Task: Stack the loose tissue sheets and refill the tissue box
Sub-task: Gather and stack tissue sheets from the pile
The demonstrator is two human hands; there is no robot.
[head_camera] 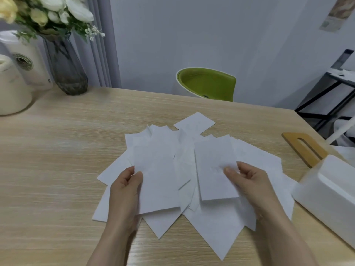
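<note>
you're looking at plain white tissue sheets (pixel 192 169) spread on a pale wood-grain bench (pixel 57 169), a white tissue box (pixel 326 192), its tan wooden lid (pixel 303 146), a lime-green chair (pixel 207 83), and a smoky grey glass vase (pixel 65 68).

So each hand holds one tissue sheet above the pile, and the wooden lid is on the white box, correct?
Not quite. The head view shows the wooden lid lying on the table behind the white box, not on it. The left hand and right hand do each hold a tissue sheet.
</note>
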